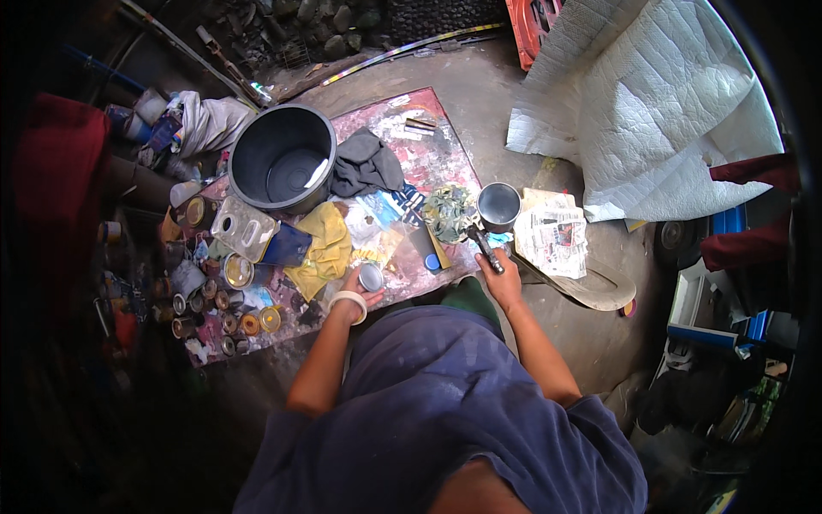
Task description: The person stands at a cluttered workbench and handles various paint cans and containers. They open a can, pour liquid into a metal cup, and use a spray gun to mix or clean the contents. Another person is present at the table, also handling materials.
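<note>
In my left hand (363, 291) is a small round cup (371, 276) with grey inside, my fingers wrapped round it. A cream-coloured ring like a tape roll (348, 306) sits around my left wrist. My right hand (501, 276) is closed on the dark handle of a spray gun (485, 248). Its round metal cup (499, 206) stands with the mouth upward, grey inside. Left of the gun lie a patterned cloth (449, 214) and a blue lid (432, 262). A yellow cloth (321, 248) is beyond my left hand.
A paint-stained table (437, 111) carries a large black bucket (282, 158), a dark cloth (366, 163) and a clear container (243, 227). Several paint cans (238, 271) crowd its left side. Newspaper (553, 236) lies on a board at right, below hanging white padded sheeting (651, 94).
</note>
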The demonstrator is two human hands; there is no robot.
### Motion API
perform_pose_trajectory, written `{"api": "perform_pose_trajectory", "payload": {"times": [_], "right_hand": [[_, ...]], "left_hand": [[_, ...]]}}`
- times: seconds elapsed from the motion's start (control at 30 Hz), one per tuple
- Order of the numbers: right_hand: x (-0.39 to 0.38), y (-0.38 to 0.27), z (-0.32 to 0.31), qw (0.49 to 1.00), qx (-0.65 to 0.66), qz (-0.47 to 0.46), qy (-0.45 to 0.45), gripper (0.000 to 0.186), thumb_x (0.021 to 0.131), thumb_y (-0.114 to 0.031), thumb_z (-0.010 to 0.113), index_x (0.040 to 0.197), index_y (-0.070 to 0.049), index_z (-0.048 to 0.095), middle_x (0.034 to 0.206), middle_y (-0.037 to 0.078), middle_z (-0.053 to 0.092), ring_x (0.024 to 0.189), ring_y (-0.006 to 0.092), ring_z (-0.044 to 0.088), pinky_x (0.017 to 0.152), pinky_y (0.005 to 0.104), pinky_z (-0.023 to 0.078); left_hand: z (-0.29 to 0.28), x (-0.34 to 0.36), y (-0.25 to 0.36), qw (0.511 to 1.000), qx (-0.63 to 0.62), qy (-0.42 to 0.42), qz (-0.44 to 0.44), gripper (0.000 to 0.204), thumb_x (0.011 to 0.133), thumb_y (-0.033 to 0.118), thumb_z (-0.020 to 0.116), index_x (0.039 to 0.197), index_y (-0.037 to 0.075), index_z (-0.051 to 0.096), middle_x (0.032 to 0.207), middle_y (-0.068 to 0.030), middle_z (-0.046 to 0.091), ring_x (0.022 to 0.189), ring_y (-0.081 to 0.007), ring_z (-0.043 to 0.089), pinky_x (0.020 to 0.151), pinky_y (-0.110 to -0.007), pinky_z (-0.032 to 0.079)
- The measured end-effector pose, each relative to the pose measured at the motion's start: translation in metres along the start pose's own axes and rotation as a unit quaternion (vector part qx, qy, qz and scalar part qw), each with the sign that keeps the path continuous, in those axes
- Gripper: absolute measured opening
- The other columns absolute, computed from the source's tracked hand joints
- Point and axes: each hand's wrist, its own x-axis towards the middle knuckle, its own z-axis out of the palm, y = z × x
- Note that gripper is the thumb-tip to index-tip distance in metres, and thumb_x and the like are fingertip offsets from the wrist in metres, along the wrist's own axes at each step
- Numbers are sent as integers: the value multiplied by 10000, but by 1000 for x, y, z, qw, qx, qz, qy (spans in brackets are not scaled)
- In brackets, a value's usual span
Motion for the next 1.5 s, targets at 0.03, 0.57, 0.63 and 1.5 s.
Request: {"api": "perform_pose_trajectory", "payload": {"times": [0.03,0.57,0.63,1.5], "right_hand": [[0,-3,-1,1000,3,-6,4,328,915,-352,715,1009,-46,642,829,221,672,778,439,631,673,438,487],[-13,-24,-18,1000,-17,-11,9,317,906,-314,734,984,-24,631,862,211,684,799,437,635,697,438,493],[-13,-22,-17,1000,-16,-19,8,311,905,-305,736,984,-23,631,868,212,685,805,437,638,698,437,495],[-34,-19,-11,996,18,-68,58,311,885,-250,748,1088,-49,626,932,203,691,880,431,658,711,432,515]], "left_hand": [[-3,4,-3,1000,-9,15,-1,657,963,610,472,1398,118,476,1269,-139,641,1068,-413,659,910,-495,552],[13,-11,-5,974,178,137,-26,592,998,535,480,1328,44,459,1002,-205,613,825,-333,677,723,-456,599],[-5,-20,-10,950,299,87,-18,534,993,489,519,1281,41,486,882,-159,635,728,-278,681,637,-418,598],[-90,5,-67,603,762,-238,14,329,949,249,566,1149,27,705,1132,-186,719,1000,-258,681,876,-431,506]]}}
